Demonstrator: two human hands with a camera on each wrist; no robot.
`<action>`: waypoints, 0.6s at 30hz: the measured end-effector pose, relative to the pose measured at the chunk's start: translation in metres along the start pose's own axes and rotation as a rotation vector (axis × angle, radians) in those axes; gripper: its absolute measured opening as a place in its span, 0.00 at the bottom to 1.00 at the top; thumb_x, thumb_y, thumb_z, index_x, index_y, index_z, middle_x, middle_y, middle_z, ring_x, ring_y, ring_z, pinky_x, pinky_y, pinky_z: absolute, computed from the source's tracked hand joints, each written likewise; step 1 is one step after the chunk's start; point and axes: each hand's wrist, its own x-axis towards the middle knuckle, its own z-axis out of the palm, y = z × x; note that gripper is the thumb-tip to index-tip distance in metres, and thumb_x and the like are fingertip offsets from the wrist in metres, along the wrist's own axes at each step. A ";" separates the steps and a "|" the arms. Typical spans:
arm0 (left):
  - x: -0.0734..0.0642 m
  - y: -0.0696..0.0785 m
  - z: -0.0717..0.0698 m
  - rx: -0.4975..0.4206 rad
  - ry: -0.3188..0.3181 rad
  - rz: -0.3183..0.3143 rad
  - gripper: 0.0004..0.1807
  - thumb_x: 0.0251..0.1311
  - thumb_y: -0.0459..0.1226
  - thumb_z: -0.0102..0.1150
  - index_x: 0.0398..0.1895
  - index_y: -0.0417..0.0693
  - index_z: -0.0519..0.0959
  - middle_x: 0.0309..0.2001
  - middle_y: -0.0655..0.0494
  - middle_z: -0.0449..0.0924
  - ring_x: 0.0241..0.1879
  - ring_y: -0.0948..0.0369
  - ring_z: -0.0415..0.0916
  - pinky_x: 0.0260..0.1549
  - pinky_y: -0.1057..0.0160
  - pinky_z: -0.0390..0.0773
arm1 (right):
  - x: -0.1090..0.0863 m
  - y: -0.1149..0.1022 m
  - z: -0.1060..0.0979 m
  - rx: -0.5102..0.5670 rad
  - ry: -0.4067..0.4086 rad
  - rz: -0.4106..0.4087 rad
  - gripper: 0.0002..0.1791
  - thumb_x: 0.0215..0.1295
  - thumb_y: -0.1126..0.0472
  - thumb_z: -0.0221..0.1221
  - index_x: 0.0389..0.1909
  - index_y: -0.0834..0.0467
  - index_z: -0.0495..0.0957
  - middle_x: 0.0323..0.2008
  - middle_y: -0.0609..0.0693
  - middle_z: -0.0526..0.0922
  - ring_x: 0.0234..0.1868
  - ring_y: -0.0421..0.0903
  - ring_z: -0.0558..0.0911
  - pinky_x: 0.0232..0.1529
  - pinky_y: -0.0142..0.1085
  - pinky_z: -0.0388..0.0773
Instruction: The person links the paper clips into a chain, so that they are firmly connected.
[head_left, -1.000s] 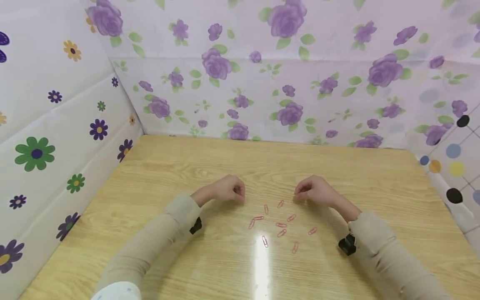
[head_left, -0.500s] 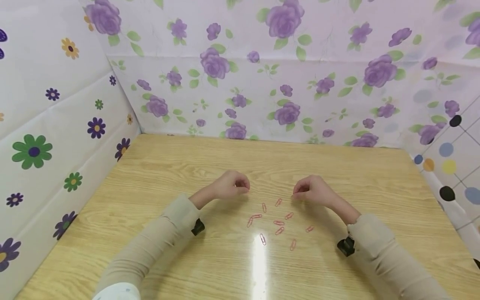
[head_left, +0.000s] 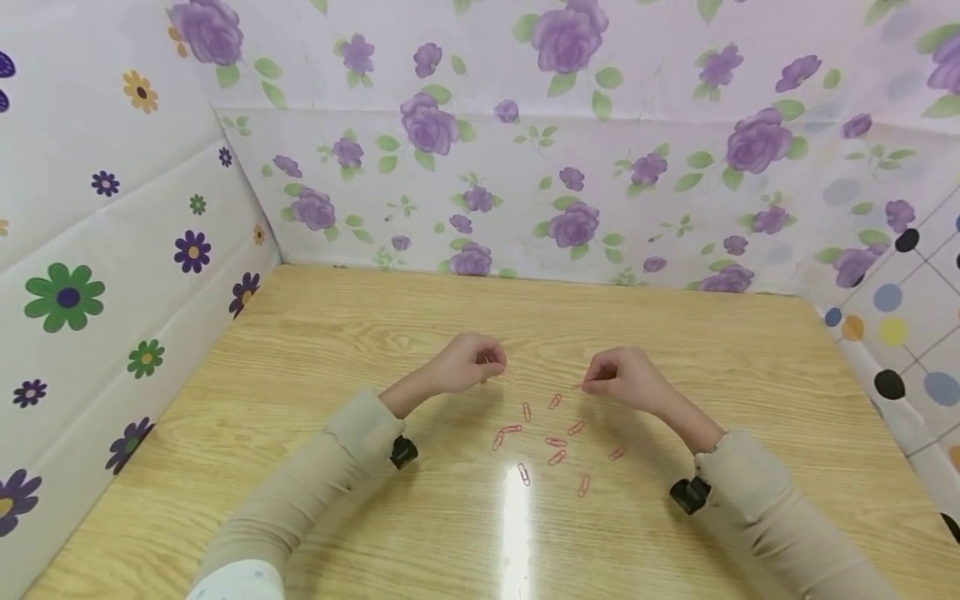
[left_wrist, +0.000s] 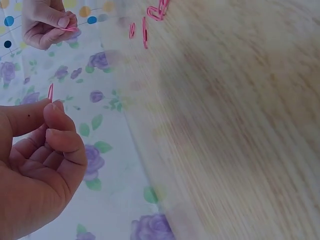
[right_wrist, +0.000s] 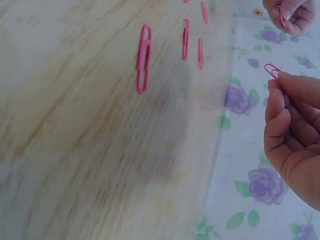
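My left hand (head_left: 467, 364) pinches a pink paper clip (left_wrist: 50, 92) between thumb and forefinger, its tip sticking out in the left wrist view. Another pink paper clip (right_wrist: 272, 70) is pinched in my right hand (head_left: 628, 379), with its looped end showing beyond the fingertips. Both hands hover over the table, facing each other with a gap between them, and the two clips are apart. Nearer the body, several loose pink paper clips lie scattered on the wood, among them one clip (head_left: 523, 474) close to the glare and one clip (head_left: 617, 453) toward the right forearm.
The wooden table (head_left: 360, 517) carries a bright light reflection near its front. A flowered cloth (head_left: 480, 150) hangs along the back edge, another patterned cloth (head_left: 90, 250) on the left, and a dotted cloth (head_left: 922, 350) on the right.
My left hand has risen and moved right, toward the right hand. The right hand has barely shifted, and its clip now shows at the fingertips. The loose clips stay put.
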 end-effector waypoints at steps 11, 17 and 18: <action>0.000 0.013 0.001 -0.027 0.067 -0.038 0.03 0.61 0.29 0.52 0.33 0.36 0.75 0.26 0.52 0.75 0.21 0.59 0.71 0.20 0.67 0.71 | 0.003 -0.005 0.001 0.023 0.074 -0.005 0.05 0.53 0.67 0.63 0.21 0.59 0.80 0.21 0.46 0.80 0.18 0.41 0.71 0.19 0.32 0.67; -0.002 0.027 0.004 -0.096 0.105 0.000 0.04 0.61 0.28 0.52 0.33 0.34 0.75 0.24 0.52 0.74 0.24 0.49 0.73 0.22 0.68 0.72 | 0.003 -0.008 0.000 0.042 0.095 -0.018 0.05 0.54 0.67 0.63 0.21 0.57 0.81 0.21 0.49 0.80 0.18 0.43 0.74 0.19 0.32 0.68; -0.003 0.033 0.003 -0.110 0.110 0.004 0.04 0.61 0.27 0.51 0.32 0.33 0.75 0.24 0.51 0.74 0.25 0.48 0.73 0.22 0.68 0.72 | 0.003 -0.009 0.000 0.054 0.099 -0.021 0.05 0.55 0.67 0.63 0.21 0.57 0.81 0.21 0.50 0.80 0.18 0.44 0.74 0.19 0.32 0.68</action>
